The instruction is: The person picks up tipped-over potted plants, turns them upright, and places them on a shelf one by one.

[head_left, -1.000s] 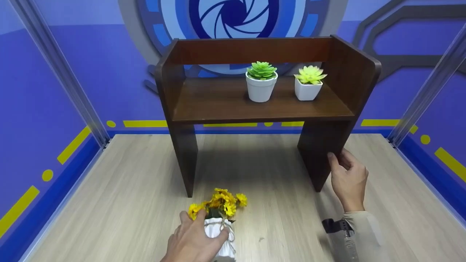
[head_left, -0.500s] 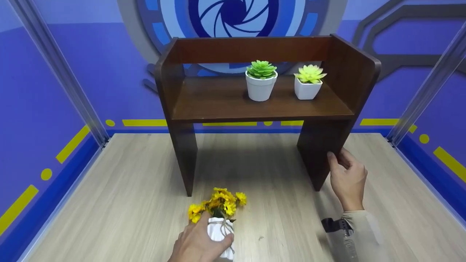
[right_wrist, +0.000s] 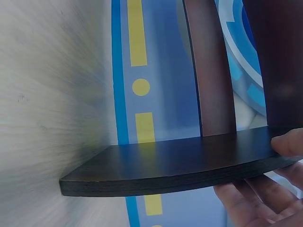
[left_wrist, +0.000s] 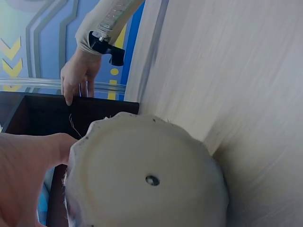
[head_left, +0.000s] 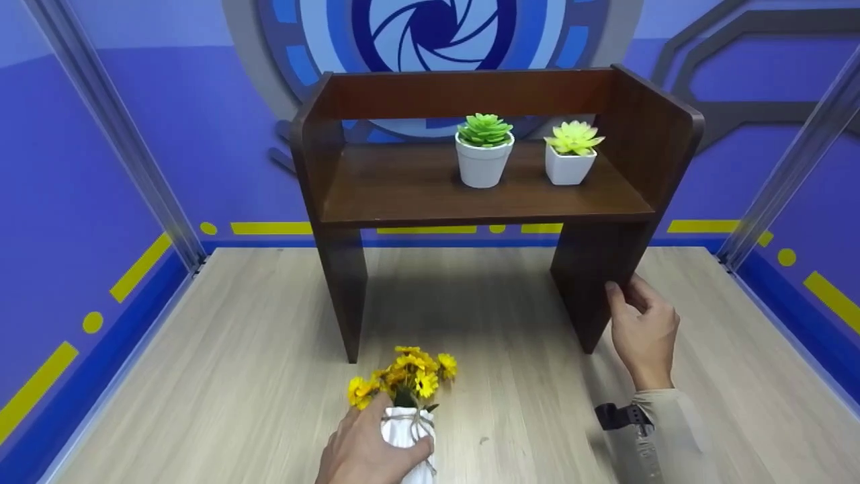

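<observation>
My left hand grips a white pot of yellow flowers with a twine bow tied round it. In the left wrist view the pot's round scalloped underside faces the camera, with a small dark spot in it. Whether the pot touches the table cannot be told. My right hand pinches the lower right side panel of a dark brown wooden shelf. The right wrist view shows its thumb on one face of that panel and its fingers on the other.
On the shelf board stand a round white pot with a green succulent and a square white pot with a pale green succulent. The shelf stands on a light wooden table. Printed blue panels enclose the back and sides.
My left hand has shifted slightly right, its fingers and thumb lying a little differently on the white pot. The right hand keeps its hold on the panel, and the shelf stays put.
</observation>
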Tool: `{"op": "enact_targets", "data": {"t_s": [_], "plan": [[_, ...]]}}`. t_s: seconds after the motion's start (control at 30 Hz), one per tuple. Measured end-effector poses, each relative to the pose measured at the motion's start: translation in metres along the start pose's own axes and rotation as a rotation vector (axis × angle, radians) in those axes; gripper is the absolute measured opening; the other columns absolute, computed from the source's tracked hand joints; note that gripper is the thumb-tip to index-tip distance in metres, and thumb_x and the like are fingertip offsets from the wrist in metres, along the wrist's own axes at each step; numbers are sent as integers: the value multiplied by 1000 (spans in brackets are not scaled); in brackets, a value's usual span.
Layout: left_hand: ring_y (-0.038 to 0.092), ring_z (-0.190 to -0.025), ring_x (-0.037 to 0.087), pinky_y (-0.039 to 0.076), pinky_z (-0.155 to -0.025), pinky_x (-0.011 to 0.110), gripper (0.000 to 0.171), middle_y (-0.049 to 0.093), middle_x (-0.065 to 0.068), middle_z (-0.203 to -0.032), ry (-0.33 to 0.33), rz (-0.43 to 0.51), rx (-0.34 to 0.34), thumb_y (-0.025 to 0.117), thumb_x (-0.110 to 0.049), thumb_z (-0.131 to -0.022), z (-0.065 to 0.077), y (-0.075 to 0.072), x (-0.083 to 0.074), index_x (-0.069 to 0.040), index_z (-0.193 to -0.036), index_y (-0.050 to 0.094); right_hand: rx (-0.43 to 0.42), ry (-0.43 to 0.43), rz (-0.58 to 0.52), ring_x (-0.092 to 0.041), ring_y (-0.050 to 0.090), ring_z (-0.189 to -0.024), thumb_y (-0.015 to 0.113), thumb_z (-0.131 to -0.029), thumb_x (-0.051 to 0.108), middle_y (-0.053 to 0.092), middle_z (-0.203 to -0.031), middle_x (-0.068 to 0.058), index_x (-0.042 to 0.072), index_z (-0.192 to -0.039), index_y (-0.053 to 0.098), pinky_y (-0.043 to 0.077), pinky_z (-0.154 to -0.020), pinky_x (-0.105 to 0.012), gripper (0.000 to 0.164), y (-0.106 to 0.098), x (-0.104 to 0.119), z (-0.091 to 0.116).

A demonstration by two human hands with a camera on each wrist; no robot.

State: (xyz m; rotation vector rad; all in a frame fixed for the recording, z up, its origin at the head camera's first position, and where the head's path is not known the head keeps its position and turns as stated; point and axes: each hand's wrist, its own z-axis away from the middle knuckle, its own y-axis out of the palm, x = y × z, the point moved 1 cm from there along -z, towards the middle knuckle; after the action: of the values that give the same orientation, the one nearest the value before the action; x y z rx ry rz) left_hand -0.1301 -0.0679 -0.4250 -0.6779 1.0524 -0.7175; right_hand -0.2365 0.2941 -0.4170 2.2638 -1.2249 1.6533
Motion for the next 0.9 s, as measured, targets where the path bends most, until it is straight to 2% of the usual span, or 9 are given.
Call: {"op": "enact_targets", "data": {"t_s": [0.2, 0.3, 0.47, 0.67, 0.9], "plan": [[62, -94, 27, 51, -81, 53, 77, 65, 6, -114, 39, 18, -45, 87, -62, -62, 3, 0, 2, -19, -122, 64, 11, 0, -6, 25, 56, -83, 66, -99, 31, 78, -114, -11, 15, -123, 75, 44, -92, -16, 31, 0, 0, 0], [58, -90, 24, 49, -77, 49, 70, 62, 3, -107, 39, 40, -57, 87, -63, -61, 5, 1, 2, -21, -112, 63, 10, -5, -14, 25, 56, -82, 66, -98, 30, 78, -113, -12, 14, -122, 75, 42, -91, -13, 30, 0, 0, -1], [51, -82, 22, 41, -69, 40, 60, 56, 1, -99, 101, 91, -81, 87, -61, -63, 9, 4, 3, -22, -95, 56, -3, 0, -10, 23, 57, -83, 66, -98, 29, 78, -113, -12, 15, -121, 76, 42, -90, -11, 28, 0, -1, -1], [51, -79, 21, 37, -64, 32, 57, 53, 0, -96, 130, 153, -114, 89, -58, -62, 13, 8, 8, -23, -91, 53, -4, -12, -21, 25, 57, -82, 67, -98, 28, 78, -111, -11, 15, -119, 77, 42, -88, -11, 27, 1, -1, 0], [56, -83, 18, 46, -69, 34, 56, 59, 1, -107, 210, 185, -198, 89, -59, -61, 14, 13, 14, -24, -92, 57, -1, -3, -25, 21, 59, -84, 67, -98, 30, 78, -112, -11, 16, -119, 77, 45, -83, -10, 27, 1, -3, -1]]}}
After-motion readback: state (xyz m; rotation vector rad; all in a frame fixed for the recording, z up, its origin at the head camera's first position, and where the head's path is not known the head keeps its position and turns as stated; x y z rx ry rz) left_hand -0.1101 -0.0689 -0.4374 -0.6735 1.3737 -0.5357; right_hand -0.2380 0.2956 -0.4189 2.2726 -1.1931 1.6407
